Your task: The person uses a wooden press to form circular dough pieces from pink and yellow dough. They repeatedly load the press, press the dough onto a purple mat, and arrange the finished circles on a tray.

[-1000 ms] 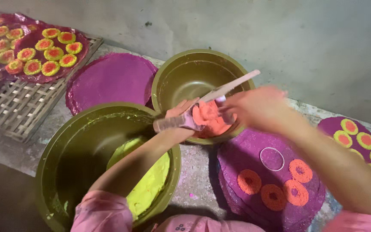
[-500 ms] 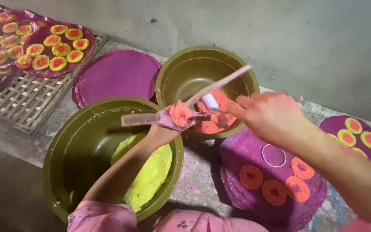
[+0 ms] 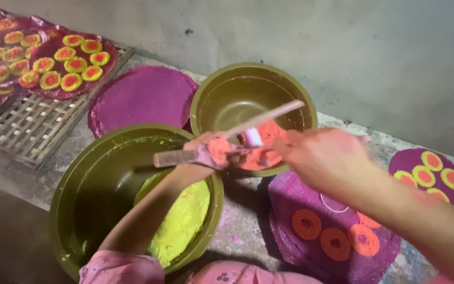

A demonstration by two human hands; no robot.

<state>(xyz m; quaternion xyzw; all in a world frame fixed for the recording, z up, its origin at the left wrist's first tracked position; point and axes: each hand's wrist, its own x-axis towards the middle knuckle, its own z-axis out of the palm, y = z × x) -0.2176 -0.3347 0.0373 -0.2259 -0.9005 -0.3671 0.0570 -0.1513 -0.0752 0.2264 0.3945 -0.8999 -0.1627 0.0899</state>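
My left hand [image 3: 206,152] reaches up over the near olive bowl [image 3: 80,179] and grips a flat paddle [image 3: 177,158] loaded with orange paste. My right hand [image 3: 324,158] holds a thin pale stick [image 3: 266,118] whose lower end rests against that paste. Both hands meet above the near rim of the far olive bowl [image 3: 248,69], which holds a lump of orange paste [image 3: 269,155]. Yellow-green paste [image 3: 185,221] fills part of the near bowl. Below my right hand lies a purple round sheet [image 3: 290,202] with three orange rings and one white ring outline.
A blank purple sheet [image 3: 143,97] lies behind the near bowl. A woven bamboo tray [image 3: 27,131] at the left carries purple sheets with several yellow-and-orange rounds [image 3: 74,63]. Another such sheet [image 3: 403,160] sits at the far right. A grey wall runs along the back.
Both hands stay together over the far bowl's near rim. The paddle has drifted slightly left and the stick has shifted along the orange paste on it.
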